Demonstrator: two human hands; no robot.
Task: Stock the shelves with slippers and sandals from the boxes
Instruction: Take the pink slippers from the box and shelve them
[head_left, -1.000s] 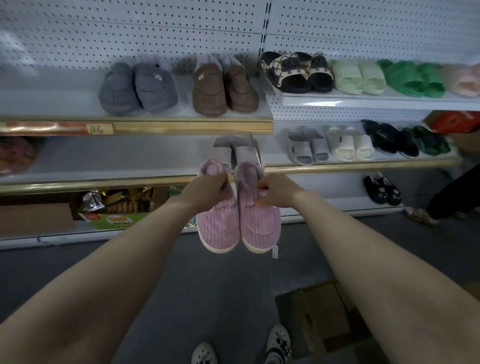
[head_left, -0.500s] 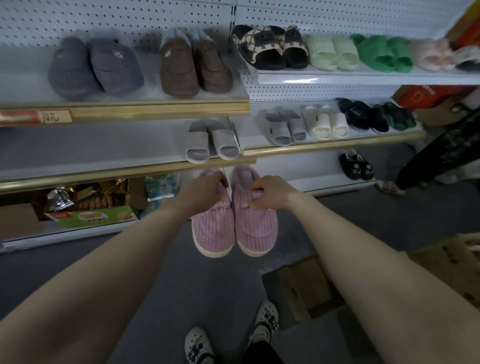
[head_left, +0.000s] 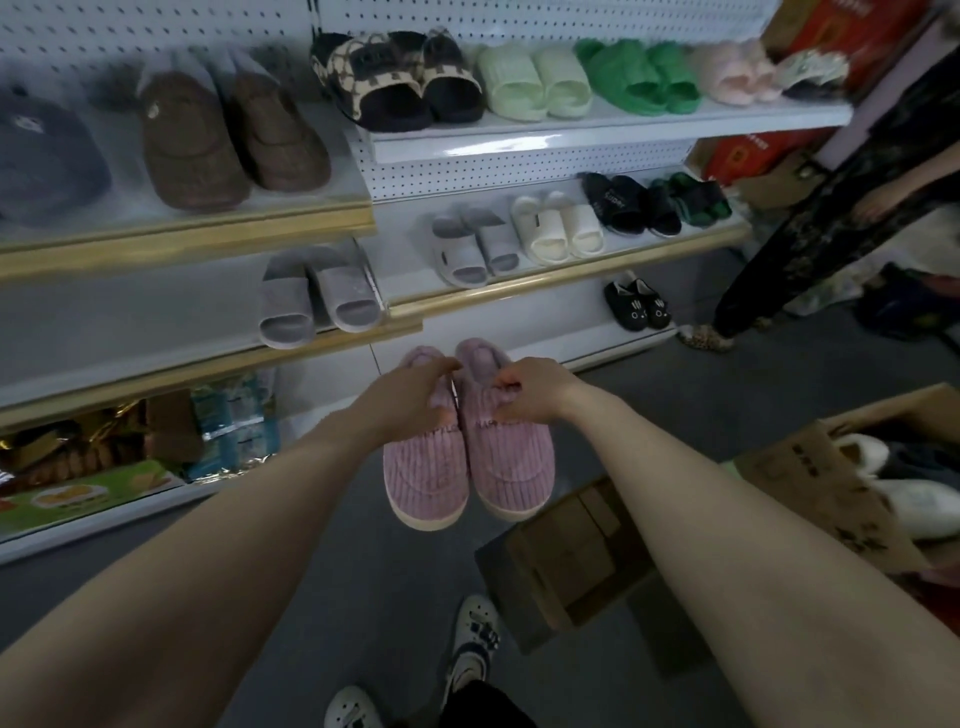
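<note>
Pegboard-backed shop shelving (head_left: 519, 166) fills the view, its tiers already lined with pairs; the grey slides (head_left: 322, 301) on the middle tier make a handy marker. Below and to the right of the grey slides, out in front of the shelf edge and over the dark floor, hangs the pair of pink corduroy slippers (head_left: 467, 447), side by side, fleecy openings toward the shelving and toes drooping toward the person. They look light and soft, with plush uppers that will give under the fingers, while the pale sole probably lends just enough stiffness to keep their shape; nothing about them seems fragile or slippery. The collar at the opening is the natural place to take hold, and that is where both hands are: the left hand (head_left: 410, 400) has its fingers curled over the rim of the left slipper, and the right hand (head_left: 535, 389) pinches the rim of the right one — each closed on its own slipper, neither hand free. Far to the right of the grey slides and lower, an open cardboard box (head_left: 831, 478) shows more footwear inside.
</note>
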